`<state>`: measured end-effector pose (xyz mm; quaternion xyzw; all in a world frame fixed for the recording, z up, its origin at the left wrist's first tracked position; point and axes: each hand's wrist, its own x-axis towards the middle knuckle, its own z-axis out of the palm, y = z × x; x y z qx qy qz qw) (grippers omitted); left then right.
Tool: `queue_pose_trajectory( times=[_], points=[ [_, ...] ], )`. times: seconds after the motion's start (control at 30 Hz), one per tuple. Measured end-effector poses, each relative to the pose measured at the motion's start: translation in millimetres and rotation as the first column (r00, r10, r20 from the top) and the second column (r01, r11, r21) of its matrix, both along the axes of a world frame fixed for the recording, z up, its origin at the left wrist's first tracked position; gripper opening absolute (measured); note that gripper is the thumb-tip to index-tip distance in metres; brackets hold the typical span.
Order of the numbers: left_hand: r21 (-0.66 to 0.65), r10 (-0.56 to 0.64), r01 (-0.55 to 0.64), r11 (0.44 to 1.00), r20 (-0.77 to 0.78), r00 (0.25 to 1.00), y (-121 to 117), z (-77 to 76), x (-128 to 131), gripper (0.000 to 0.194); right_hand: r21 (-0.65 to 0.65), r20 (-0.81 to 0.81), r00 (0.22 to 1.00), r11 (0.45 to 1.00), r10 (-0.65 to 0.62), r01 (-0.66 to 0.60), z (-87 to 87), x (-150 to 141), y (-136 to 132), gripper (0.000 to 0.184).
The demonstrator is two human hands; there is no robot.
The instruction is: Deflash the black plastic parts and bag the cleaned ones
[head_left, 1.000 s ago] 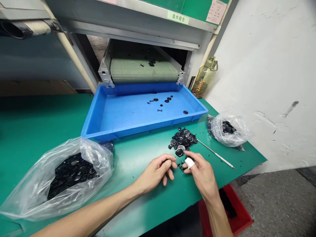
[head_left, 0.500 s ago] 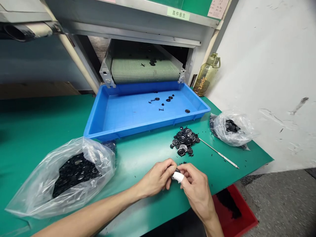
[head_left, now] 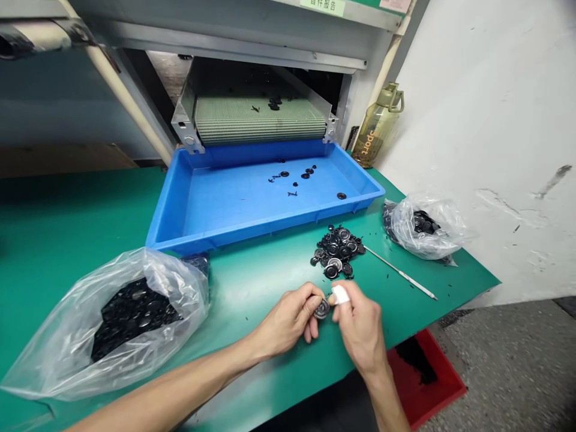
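My left hand [head_left: 285, 321] is closed, pinching a dark round ridged disc [head_left: 322, 309] between thumb and fingers. Just to its right is my right hand [head_left: 360, 324], with the thumb and fingers pressed together beside the disc's edge. White tape [head_left: 341, 294] wraps its thumb. Whether anything small sits in that pinch is hidden. Beyond both hands lies a pile of black discs and small parts [head_left: 337, 249] on the green table [head_left: 252, 273]. A thin white pen-like tool [head_left: 407, 276] rests to the right of the pile.
A blue tray [head_left: 252, 231] with several black parts stands under the end of a green conveyor belt [head_left: 261, 123]. Plastic bags of black parts lie left [head_left: 180, 276] and right [head_left: 407, 237]. A bottle [head_left: 378, 129] stands by the wall. Below the table edge is a red bin [head_left: 443, 390].
My right hand has drawn slightly away to the right from my left hand, and the disc's face now shows. The camera view has shifted a little.
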<state>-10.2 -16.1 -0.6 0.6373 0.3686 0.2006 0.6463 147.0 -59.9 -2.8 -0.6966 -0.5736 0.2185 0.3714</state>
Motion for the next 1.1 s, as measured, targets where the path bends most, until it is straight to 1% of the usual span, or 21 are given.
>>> queue_pose_trajectory(
  times=[0.07, 0.1, 0.13, 0.2, 0.3, 0.47, 0.57, 0.67, 0.8, 0.9, 1.03, 1.1],
  points=[
    [-0.008, 0.03, -0.029, 1.0, 0.01, 1.0, -1, -3.5, 1, 0.035, 0.072, 0.208, 0.973, 0.994, -0.095, 0.081, 0.9, 17, 9, 0.032],
    [-0.008, 0.042, -0.042, 0.999, 0.011, 0.999, -1, -5.0, 1, 0.035, 0.071, 0.292, 0.949, 0.992, -0.117, 0.1, 0.8, 25, 14, 0.033],
    [-0.007, 0.049, -0.049, 0.999, 0.012, 0.999, -1, -6.1, 2, 0.035, 0.055, 0.354, 0.928, 0.993, -0.114, 0.101, 0.3, 31, 20, 0.034],
    [-0.004, 0.059, -0.059, 0.998, 0.011, 0.998, -2, -6.6, 2, 0.035, 0.019, 0.416, 0.906, 0.996, -0.082, 0.081, -1.4, 40, 30, 0.032],
    [-0.017, 0.075, -0.074, 0.997, 0.009, 0.997, -3, -4.1, 2, 0.032, 0.027, 0.432, 0.899, 0.997, -0.072, 0.067, -3.7, 42, 38, 0.029],
    [-0.062, 0.094, -0.092, 0.994, 0.022, 0.995, -3, -0.1, 4, 0.028, 0.05, 0.456, 0.884, 0.995, -0.105, 0.092, -4.1, 37, 36, 0.03],
    [-0.138, 0.124, -0.112, 0.984, 0.081, 0.989, -2, 1.1, 5, 0.025, 0.037, 0.457, 0.887, 0.997, -0.071, 0.061, -2.6, 37, 39, 0.031],
    [-0.227, 0.154, -0.122, 0.966, 0.132, 0.979, 1, 3.8, 5, 0.028, 0.023, 0.447, 0.894, 0.999, -0.034, 0.026, -0.6, 40, 47, 0.031],
    [-0.297, 0.22, -0.149, 0.943, 0.221, 0.95, 6, 7.9, 3, 0.032, 0.029, 0.419, 0.908, 1.0, -0.003, -0.01, 0.1, 44, 55, 0.025],
    [-0.38, 0.285, -0.164, 0.91, 0.289, 0.914, 8, 8.0, 2, 0.031, 0.022, 0.39, 0.92, 0.998, 0.044, -0.057, -1.6, 47, 55, 0.026],
    [-0.491, 0.391, -0.201, 0.848, 0.321, 0.863, 13, 7.3, 0, 0.025, -0.018, 0.353, 0.928, 0.992, 0.12, -0.121, -3.1, 53, 51, 0.043],
    [-0.542, 0.437, -0.216, 0.812, 0.319, 0.841, 15, 8.1, -1, 0.024, -0.036, 0.341, 0.927, 0.987, 0.159, -0.156, -1.6, 55, 49, 0.046]
  ],
)
